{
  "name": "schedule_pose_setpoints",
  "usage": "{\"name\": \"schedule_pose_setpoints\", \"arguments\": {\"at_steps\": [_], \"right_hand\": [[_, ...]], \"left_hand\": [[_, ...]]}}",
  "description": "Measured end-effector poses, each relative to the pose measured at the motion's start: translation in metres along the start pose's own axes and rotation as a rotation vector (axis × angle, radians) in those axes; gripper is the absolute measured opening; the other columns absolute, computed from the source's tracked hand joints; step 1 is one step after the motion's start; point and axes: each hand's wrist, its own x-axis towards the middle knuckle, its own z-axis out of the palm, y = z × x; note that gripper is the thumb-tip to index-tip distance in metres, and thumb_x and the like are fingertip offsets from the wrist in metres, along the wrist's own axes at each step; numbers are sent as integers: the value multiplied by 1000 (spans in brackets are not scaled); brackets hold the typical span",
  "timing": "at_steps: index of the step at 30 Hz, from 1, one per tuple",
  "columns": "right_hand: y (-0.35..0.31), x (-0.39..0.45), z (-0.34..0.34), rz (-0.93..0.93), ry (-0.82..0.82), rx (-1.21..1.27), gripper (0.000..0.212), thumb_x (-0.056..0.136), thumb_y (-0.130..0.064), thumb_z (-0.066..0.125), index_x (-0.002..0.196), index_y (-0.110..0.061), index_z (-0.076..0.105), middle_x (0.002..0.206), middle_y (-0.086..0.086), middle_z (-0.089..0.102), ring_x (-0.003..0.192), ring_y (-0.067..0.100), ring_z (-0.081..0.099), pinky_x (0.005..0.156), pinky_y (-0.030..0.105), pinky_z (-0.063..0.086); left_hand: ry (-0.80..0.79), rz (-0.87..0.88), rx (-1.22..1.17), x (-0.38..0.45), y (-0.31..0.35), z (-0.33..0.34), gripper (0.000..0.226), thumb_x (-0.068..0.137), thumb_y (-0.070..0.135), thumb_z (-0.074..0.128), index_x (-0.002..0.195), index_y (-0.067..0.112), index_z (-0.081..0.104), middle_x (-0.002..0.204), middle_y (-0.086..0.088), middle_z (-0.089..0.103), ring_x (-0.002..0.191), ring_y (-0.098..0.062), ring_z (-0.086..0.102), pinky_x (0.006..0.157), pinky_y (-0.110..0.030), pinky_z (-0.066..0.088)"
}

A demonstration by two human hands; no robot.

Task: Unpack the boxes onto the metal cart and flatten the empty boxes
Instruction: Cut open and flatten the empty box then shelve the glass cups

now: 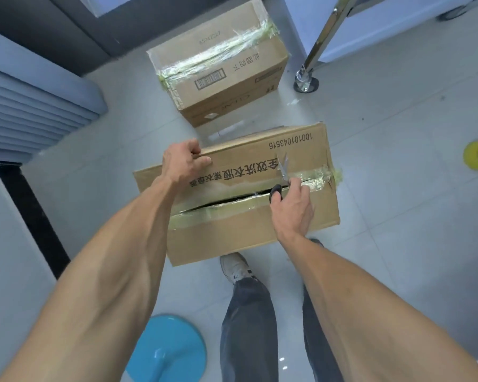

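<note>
- Brown cardboard box point(249, 216) sits on the grey floor just ahead of the person's feet; its taped top seam runs left to right, slit except at the right end.
- Right hand point(291, 213) grips black-handled scissors point(282, 172) over that uncut tape.
- Left hand point(181, 161) curls over the far left edge, steadying it.
- Second taped box point(218, 62) lies beyond, sealed.

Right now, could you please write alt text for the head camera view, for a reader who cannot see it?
Seen from above, a person's right hand holds scissors at the partly slit tape seam of a cardboard box on the floor, while the left hand grips its far edge. A second taped box sits beyond it.
</note>
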Motion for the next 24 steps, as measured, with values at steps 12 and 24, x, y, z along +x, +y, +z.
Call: {"name": "schedule_pose_setpoints", "arguments": {"at_steps": [12, 24], "right_hand": [[-34, -20, -10, -305, -125, -92, 27, 92, -30, 52, 115, -15, 51, 106, 6, 53, 90, 30, 57, 91, 41, 37], [-47, -101, 27, -421, -270, -157, 26, 94, -32, 51, 113, -14, 50, 108, 7, 51, 98, 28, 54, 94, 41, 39]], "left_hand": [[383, -546, -420, -152, -75, 13, 14, 80, 32, 78, 82, 20, 71, 77, 7, 67, 77, -12, 59, 71, -26, 39], [754, -1179, -841, -244, -118, 53, 23, 93, 31, 64, 75, 19, 55, 74, 6, 57, 74, -16, 51, 64, -26, 36]]}}
